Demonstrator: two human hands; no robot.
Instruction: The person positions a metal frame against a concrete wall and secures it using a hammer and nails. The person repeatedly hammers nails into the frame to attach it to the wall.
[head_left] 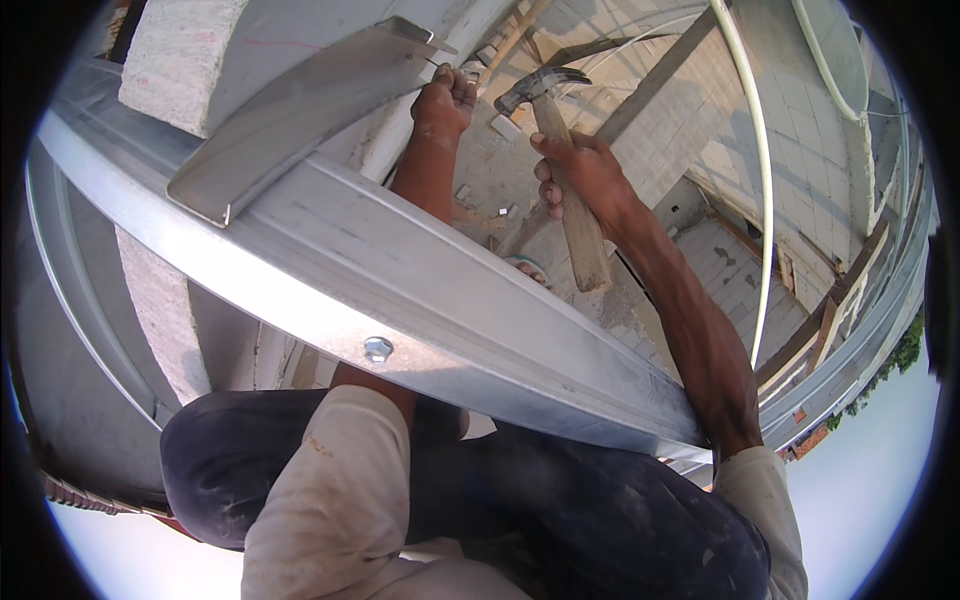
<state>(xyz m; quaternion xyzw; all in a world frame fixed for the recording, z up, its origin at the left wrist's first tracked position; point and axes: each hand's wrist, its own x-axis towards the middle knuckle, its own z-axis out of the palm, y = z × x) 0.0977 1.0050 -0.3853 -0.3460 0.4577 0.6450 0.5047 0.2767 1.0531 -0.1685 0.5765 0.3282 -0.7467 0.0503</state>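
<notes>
My right hand (578, 170) grips the wooden handle of a claw hammer (560, 150), whose steel head is raised just right of my left hand. My left hand (445, 98) is closed at the end of a slanted galvanised steel bracket (300, 110), pinching something small against it; I cannot tell what. My left forearm passes behind a wide galvanised steel beam (420, 300) that crosses the view from upper left to lower right. A hex bolt (378, 349) sits in the beam's lower face.
A rough concrete block (180, 60) stands behind the bracket at upper left. Far below are block walls, wooden planks (640, 95) and rubble. A white conduit (765, 220) curves down at right. My dark trousers (560, 500) fill the bottom.
</notes>
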